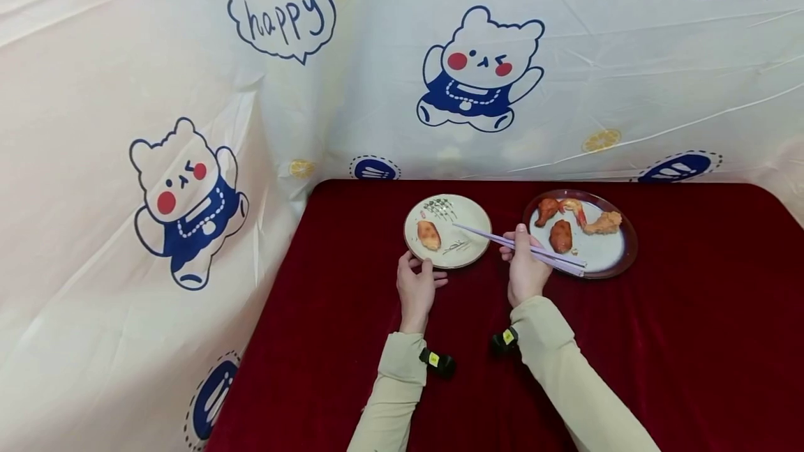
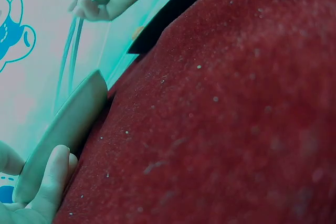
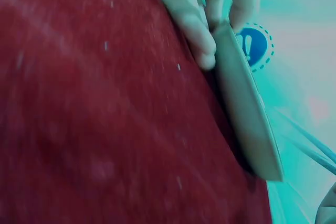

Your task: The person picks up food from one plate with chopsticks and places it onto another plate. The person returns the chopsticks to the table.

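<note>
My left hand (image 1: 417,291) pinches the near rim of a small round cream plate (image 1: 471,223), thumb and fingers on the edge, as both wrist views confirm. One browned chicken wing piece (image 1: 430,235) lies on that plate's left side. Light purple chopsticks (image 1: 482,233) are held in my right hand (image 1: 526,272), their tips over the cream plate, apart from the wing piece. In the left wrist view, the plate's outer side (image 2: 68,124) shows with the chopsticks (image 2: 73,45) beyond it. The right wrist view shows the left hand's fingers (image 3: 197,35) at the rim.
Right of the right hand stands a dark-rimmed oval plate (image 1: 601,255) holding a drumstick (image 1: 548,211), a shrimp (image 1: 573,208), a breaded piece (image 1: 604,223) and another wing piece (image 1: 561,236). Dark red cloth (image 1: 465,396) covers the table. A printed curtain (image 1: 377,75) hangs behind and left.
</note>
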Motion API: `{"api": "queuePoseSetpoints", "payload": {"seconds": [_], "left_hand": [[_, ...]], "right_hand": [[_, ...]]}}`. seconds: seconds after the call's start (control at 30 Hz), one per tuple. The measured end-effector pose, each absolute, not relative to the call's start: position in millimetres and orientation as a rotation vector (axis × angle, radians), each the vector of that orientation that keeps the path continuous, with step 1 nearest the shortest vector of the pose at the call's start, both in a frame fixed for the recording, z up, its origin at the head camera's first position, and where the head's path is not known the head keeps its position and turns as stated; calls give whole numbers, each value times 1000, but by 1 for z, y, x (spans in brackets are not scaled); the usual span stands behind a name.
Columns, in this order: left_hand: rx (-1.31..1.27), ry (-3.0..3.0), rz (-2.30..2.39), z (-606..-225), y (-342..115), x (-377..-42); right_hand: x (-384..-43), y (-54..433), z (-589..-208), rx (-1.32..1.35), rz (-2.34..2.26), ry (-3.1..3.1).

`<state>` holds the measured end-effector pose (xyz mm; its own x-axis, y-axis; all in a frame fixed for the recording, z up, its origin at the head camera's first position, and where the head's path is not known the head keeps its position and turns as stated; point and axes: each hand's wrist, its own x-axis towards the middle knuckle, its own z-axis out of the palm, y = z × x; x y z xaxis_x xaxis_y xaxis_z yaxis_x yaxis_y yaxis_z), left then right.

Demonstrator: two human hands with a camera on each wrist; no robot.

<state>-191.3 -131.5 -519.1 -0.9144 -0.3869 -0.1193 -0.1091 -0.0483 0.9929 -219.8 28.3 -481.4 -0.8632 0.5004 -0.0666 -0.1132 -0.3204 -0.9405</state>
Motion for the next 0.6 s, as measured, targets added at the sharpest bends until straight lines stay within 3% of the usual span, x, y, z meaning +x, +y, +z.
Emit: {"api": "queuePoseSetpoints", "payload": {"seconds": [0.6], "left_hand": [[542,-2048,-2075,-519,-133,-191]], "right_hand": [[-205,110,-451,-356,1886,-1596]]}}
